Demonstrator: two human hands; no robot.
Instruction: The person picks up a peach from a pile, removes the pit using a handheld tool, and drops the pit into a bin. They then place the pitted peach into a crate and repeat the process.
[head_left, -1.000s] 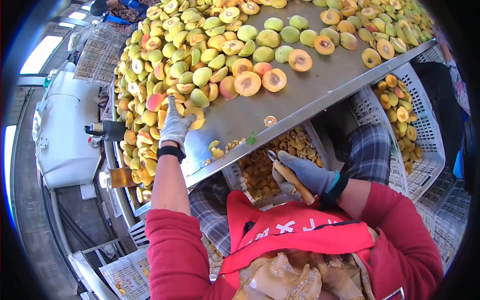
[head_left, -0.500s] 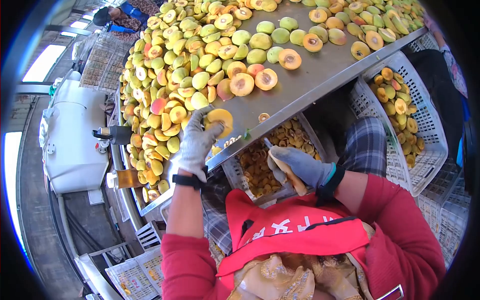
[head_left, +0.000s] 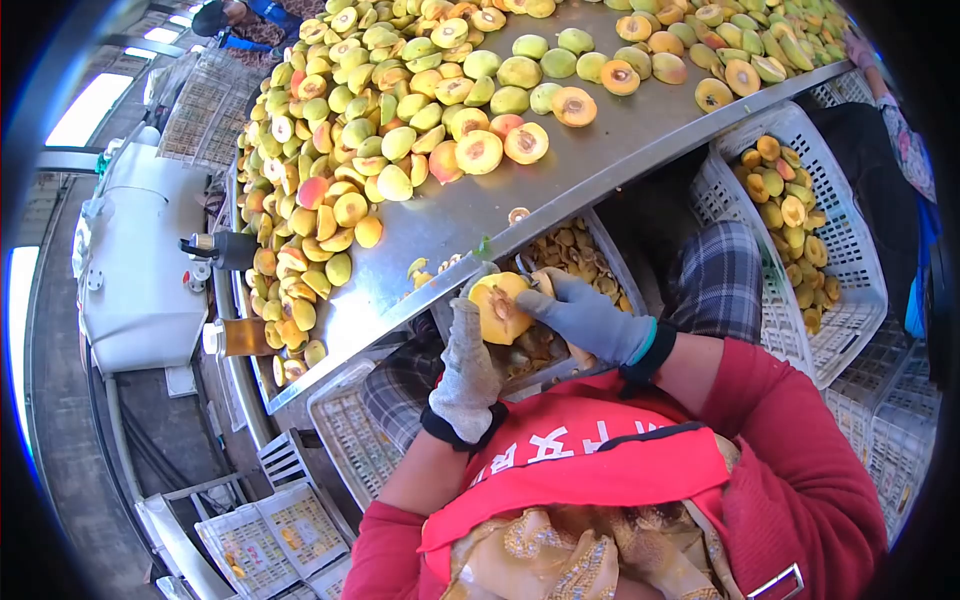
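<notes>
My left hand [head_left: 468, 362], in a pale knitted glove, holds a yellow peach half [head_left: 498, 310] with its cut face up, over the crate between my knees. My right hand [head_left: 598, 322], in a grey-blue glove, is closed around a wooden-handled pitting tool [head_left: 578, 355]; its thumb and fingers meet the right edge of the peach half. The tool's working end is hidden by the fruit and fingers. Behind my hands, a crate [head_left: 612, 250] contains many brownish scraps or pits.
Halved peaches [head_left: 400, 145] are heaped on the metal table [head_left: 620, 140], whose raised edge runs diagonally before me. A white crate [head_left: 862, 250] of peach halves stands at right, near another person's sleeve [head_left: 908, 150]. At left are a white tank [head_left: 145, 260] and crates [head_left: 275, 535].
My left hand has brought the peach half from over the table edge down and right to my right hand. The tool hand has shifted slightly, and the two hands now meet at the fruit.
</notes>
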